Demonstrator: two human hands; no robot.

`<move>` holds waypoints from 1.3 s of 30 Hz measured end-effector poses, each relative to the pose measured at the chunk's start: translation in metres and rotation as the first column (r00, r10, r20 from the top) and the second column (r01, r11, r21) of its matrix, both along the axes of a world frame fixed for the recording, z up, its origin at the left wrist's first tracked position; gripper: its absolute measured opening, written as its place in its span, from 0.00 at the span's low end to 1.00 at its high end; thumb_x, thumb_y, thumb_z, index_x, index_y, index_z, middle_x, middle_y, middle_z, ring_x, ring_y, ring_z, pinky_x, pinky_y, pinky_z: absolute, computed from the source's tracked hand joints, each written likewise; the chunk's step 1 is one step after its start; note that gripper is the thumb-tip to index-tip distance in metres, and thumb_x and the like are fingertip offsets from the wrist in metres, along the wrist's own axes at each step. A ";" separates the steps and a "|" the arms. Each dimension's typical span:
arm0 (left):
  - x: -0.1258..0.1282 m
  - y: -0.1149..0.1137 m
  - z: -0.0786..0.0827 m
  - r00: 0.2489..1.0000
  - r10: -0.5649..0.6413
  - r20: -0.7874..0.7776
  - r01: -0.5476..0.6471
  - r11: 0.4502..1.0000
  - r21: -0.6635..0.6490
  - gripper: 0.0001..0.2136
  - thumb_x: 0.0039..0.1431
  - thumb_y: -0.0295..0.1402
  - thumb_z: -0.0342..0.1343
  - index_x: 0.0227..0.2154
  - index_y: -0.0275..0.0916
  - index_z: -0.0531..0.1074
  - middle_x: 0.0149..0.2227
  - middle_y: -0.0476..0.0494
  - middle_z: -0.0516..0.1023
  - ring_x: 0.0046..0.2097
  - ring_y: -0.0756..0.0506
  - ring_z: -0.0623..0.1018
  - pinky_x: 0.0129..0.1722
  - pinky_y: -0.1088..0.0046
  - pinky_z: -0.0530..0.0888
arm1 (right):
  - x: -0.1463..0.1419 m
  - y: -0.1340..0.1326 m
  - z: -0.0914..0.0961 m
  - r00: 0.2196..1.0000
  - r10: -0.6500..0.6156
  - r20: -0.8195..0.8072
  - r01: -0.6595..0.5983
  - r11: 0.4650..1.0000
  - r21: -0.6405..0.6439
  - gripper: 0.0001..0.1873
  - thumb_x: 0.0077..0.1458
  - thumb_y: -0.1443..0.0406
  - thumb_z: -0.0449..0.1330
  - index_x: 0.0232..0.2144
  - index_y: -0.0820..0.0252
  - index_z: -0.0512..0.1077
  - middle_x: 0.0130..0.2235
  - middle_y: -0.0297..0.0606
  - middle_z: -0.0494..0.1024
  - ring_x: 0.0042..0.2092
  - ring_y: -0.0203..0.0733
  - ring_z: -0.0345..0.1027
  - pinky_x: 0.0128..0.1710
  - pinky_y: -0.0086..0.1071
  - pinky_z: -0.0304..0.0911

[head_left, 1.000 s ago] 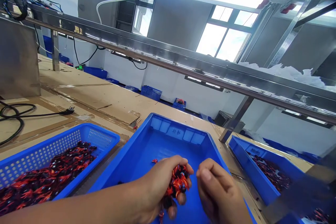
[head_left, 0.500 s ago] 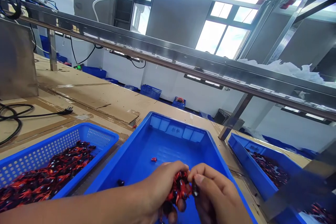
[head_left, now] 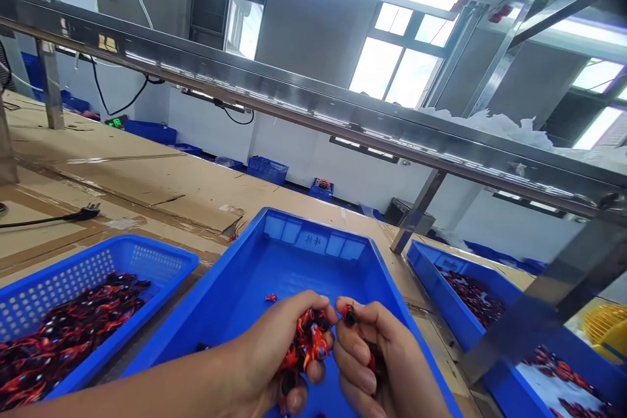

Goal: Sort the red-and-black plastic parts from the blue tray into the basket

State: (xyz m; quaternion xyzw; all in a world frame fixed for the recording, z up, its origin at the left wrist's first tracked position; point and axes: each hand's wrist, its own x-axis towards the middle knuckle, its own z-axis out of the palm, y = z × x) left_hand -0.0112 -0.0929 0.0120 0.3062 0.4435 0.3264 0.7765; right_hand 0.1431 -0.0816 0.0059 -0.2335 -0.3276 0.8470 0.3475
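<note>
Clusters of small red-and-black plastic pieces (head_left: 306,346) fill your left hand (head_left: 279,356), which is curled closed around the bunch over the middle blue plastic tray (head_left: 294,261). Your right hand (head_left: 372,359) sits just beside it, fingertips pinched shut on a single small red-and-black piece (head_left: 349,315), with more of the same showing against its palm. The pieces look light and stiff, and probably a bit slick, so a loose handful is likely to shed strays; one lone piece (head_left: 270,298) already lies on the tray floor beyond your hands. Take each piece between thumb and forefinger by its body, and keep the left fist cupped upward so the rest stay put. To your left a blue perforated plastic basket (head_left: 112,261) holds a heap of the same parts, and to your right a second blue plastic bin (head_left: 435,261) holds more, all resting on the cardboard-covered workbench (head_left: 147,176).
</note>
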 end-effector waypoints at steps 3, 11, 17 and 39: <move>0.000 0.000 0.002 1.000 0.006 0.003 -0.006 1.000 0.006 0.18 0.56 0.50 0.48 0.31 0.39 0.70 0.16 0.50 0.64 0.15 0.54 0.58 0.11 0.83 0.55 | 0.000 -0.001 0.003 0.999 -0.031 -0.015 0.031 1.000 0.001 0.13 0.53 0.57 0.55 0.24 0.60 0.68 0.13 0.29 0.65 0.09 0.30 0.52 0.06 0.20 0.50; -0.004 0.002 0.006 0.965 0.158 0.208 -0.144 0.986 -0.080 0.12 0.57 0.43 0.54 0.31 0.37 0.71 0.24 0.51 0.69 0.17 0.55 0.65 0.09 0.85 0.55 | 0.001 -0.010 0.008 0.772 -0.535 0.343 0.176 0.698 0.694 0.16 0.57 0.52 0.59 0.28 0.57 0.67 0.17 0.24 0.60 0.16 0.29 0.47 0.13 0.21 0.46; -0.009 0.008 0.002 0.936 0.163 0.313 -0.092 0.969 -0.231 0.12 0.56 0.41 0.57 0.28 0.36 0.71 0.22 0.53 0.67 0.15 0.57 0.65 0.08 0.87 0.54 | 0.006 -0.015 0.016 0.632 -0.707 0.316 -0.409 0.042 0.911 0.19 0.54 0.70 0.58 0.48 0.56 0.74 0.29 0.34 0.75 0.27 0.37 0.66 0.29 0.29 0.61; -0.001 -0.003 0.008 0.998 -0.061 0.030 0.055 0.986 0.159 0.20 0.60 0.47 0.42 0.28 0.36 0.69 0.19 0.52 0.61 0.18 0.53 0.62 0.08 0.84 0.61 | 0.003 -0.011 0.003 0.661 -0.674 0.330 -0.178 0.286 0.942 0.09 0.59 0.60 0.59 0.41 0.55 0.73 0.25 0.29 0.67 0.26 0.35 0.61 0.27 0.27 0.58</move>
